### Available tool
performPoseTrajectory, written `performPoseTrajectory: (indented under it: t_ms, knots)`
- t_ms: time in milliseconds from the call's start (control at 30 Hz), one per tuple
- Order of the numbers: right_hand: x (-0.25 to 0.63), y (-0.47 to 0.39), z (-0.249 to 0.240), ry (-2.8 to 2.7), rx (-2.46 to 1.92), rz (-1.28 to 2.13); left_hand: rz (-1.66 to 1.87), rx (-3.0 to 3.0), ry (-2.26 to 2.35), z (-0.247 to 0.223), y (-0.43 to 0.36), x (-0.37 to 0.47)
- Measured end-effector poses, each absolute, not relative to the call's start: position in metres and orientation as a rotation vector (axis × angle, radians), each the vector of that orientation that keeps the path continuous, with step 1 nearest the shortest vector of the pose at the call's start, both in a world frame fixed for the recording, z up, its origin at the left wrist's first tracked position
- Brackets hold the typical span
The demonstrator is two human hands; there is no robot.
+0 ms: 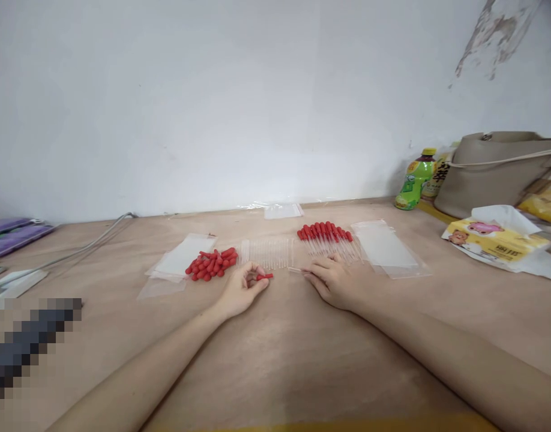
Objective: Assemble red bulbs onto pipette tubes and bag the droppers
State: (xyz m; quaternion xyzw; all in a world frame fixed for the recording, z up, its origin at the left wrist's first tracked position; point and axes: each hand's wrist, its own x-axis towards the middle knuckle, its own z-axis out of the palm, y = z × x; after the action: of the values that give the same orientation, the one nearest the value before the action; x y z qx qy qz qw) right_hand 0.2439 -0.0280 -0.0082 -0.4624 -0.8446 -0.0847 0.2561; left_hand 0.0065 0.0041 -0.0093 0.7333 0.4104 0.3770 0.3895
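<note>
Between thumb and fingers, my left hand (pixel 243 289) pinches a red rubber dropper bulb (pixel 265 276), its open end facing right. My right hand (pixel 332 281) grips a thin clear glass tube (pixel 295 270) that points left toward the bulb; a small gap separates the two. Beside my left hand lies a heap of loose red bulbs (pixel 207 265). A row of clear glass tubes (pixel 269 253) rests on the table beyond and between the hands. Just past my right hand, several droppers with red bulbs fitted (pixel 326 231) lie side by side.
Clear plastic bags (pixel 180 258) lie at left, with more bags (pixel 388 252) at right and one (pixel 283 210) near the wall. A green bottle (pixel 415 180), a beige handbag (pixel 482 171) and a yellow tissue pack (pixel 496 237) stand at right. A grey cable (pixel 89 246) crosses the left.
</note>
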Motion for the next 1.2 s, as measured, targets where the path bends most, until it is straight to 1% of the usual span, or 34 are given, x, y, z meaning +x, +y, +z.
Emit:
performPoseTrajectory:
  t_ms: [333, 600, 767, 1100, 1200]
  knots:
    - [0.222, -0.04, 0.001, -2.288, -1.224, -0.15, 0.943, 1.802, 0.901, -0.015, 0.002, 0.011]
    - [0.223, -0.036, -0.007, -2.262, -1.169, -0.087, 0.962, 1.87, 0.943, -0.015, -0.001, 0.013]
    - [0.222, -0.038, -0.002, -2.292, -1.176, -0.057, 0.938, 1.874, 0.923, -0.016, -0.002, 0.014]
    - [0.225, -0.039, 0.006, -2.33, -1.206, 0.022, 0.891, 2.177, 0.993, -0.011, -0.007, 0.012]
    - [0.228, -0.033, 0.002, -2.333, -1.125, 0.034, 0.834, 2.211, 0.989, -0.011, -0.008, 0.011]
